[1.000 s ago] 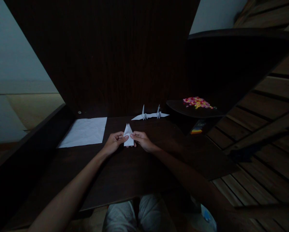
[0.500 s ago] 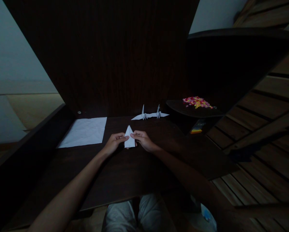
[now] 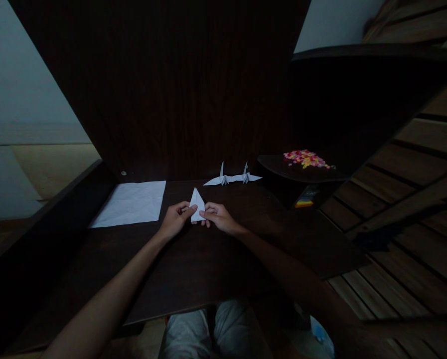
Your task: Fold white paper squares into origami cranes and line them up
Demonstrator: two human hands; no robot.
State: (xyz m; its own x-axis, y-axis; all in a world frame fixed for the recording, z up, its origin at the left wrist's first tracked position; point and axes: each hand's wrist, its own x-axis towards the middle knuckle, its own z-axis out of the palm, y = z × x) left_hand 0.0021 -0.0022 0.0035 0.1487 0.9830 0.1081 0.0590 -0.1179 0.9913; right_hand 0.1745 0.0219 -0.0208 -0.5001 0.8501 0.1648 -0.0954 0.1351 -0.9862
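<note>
Between my two hands is a small piece of folded white paper (image 3: 197, 200), its narrow tip pointing away from me. My left hand (image 3: 177, 218) pinches its left side, thumb on top. On the right edge, lower down, my right hand (image 3: 220, 218) grips it with the thumb over the face and some fingers curled beneath. Beyond my hands, two white origami cranes (image 3: 233, 178) stand side by side near the back panel, wings meeting. A flat sheet of creased white paper (image 3: 131, 203) lies to the left.
On the right, a dark corner shelf (image 3: 283, 168) bears a heap of small pink, red and yellow pieces (image 3: 306, 158). Below it is a yellow-edged item (image 3: 303, 203). A low dark side wall (image 3: 51, 209) bounds the desk (image 3: 171, 274) on the left.
The folded paper has tilted and shifted slightly left and away from me. My right thumb has slid lower on it, and more of my right fingers show beneath.
</note>
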